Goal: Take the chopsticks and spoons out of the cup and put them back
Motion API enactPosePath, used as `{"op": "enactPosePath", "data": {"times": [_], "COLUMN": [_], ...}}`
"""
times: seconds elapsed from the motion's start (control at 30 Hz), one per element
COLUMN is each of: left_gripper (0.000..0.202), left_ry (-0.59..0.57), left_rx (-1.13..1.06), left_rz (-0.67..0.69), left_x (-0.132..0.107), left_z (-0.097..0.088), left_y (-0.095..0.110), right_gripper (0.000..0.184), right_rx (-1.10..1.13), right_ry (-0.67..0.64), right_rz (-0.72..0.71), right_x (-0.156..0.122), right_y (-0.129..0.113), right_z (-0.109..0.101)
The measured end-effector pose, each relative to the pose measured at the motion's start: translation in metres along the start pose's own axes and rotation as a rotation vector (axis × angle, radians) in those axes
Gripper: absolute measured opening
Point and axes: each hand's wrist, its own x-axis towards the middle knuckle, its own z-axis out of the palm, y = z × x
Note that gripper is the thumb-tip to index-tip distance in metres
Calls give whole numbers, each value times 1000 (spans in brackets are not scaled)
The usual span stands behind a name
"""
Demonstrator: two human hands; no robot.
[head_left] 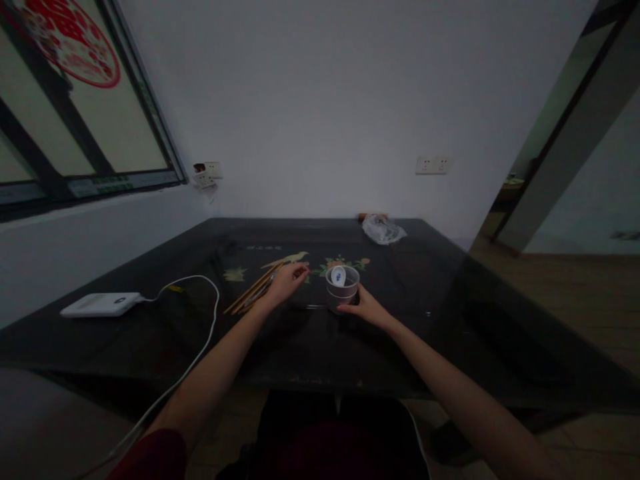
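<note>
Head view recorded a clear cup [343, 291] standing upright on the dark table [450, 300], with a white spoon [339, 275] inside it. The right hand [364, 308] lay at the cup's near right side, its fingers [350, 307] curved against the lower wall and gripping it. Just left of those fingers, the left hand [286, 281] rested over a bundle of chopsticks [247, 298], fingers curled; whether they pinched the sticks could not be told. The sticks ran leftward from under that palm. Well left of the fingers lay a white device [100, 304] with its cable [213, 313]. Beyond the right fingers, near the wall, sat a plastic bag [383, 230].
</note>
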Motion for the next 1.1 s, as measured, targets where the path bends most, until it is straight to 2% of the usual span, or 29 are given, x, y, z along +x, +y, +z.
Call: {"op": "enactPosePath", "data": {"times": [0.17,0.3,0.4,0.53,0.7,1.1], "left_gripper": [21,21,18,13,13,15], "left_ry": [32,22,-30,-140,-235,-208], "left_rx": [-154,-165,-114,71,313,471], "left_rz": [8,33,101,246,237,154], "left_x": [5,18,31,46,51,47], "left_z": [-2,-7,-7,-1,4,10], "left_y": [19,41,61,78,82,85], "right_gripper": [84,86,87,86,85,87], "right_rx": [13,31,31,60,87,30], "right_ry": [9,-5,-5,-3,-10,-11], "right_rz": [-30,-45,-40,-30,-43,-65], "right_x": [0,1,2,2,1,1], "right_y": [3,6,7,7,6,3], "right_z": [1,0,0,1,2,0]}}
